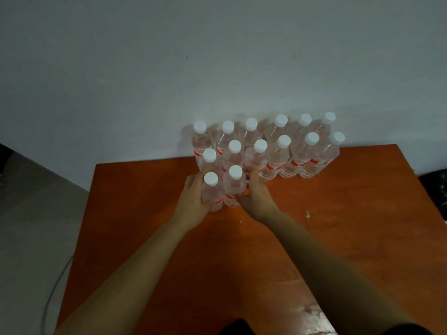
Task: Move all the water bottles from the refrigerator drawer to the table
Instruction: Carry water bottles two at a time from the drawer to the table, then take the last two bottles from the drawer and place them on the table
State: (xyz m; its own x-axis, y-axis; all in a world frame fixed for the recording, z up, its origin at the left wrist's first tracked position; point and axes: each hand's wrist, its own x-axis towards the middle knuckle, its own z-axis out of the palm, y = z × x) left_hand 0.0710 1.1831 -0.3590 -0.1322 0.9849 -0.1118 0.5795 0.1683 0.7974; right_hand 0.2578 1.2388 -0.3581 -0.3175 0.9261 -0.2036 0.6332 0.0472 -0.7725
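Currently left hand (193, 198) wraps the front-left bottle (214, 197) and right hand (256, 198) wraps the front-right bottle (233, 189). Both bottles are upright on the table (338, 213), touching the pack (278, 155) by the wall (217, 68). They look full, so expect some weight, thin flexing walls and slick plastic; grip mid-body at the label (219, 201), not the cap (211, 178).

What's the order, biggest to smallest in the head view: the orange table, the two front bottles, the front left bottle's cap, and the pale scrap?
1. orange table
2. front left bottle and front right bottle: alike, unranked
3. cap of the front left bottle
4. pale scrap
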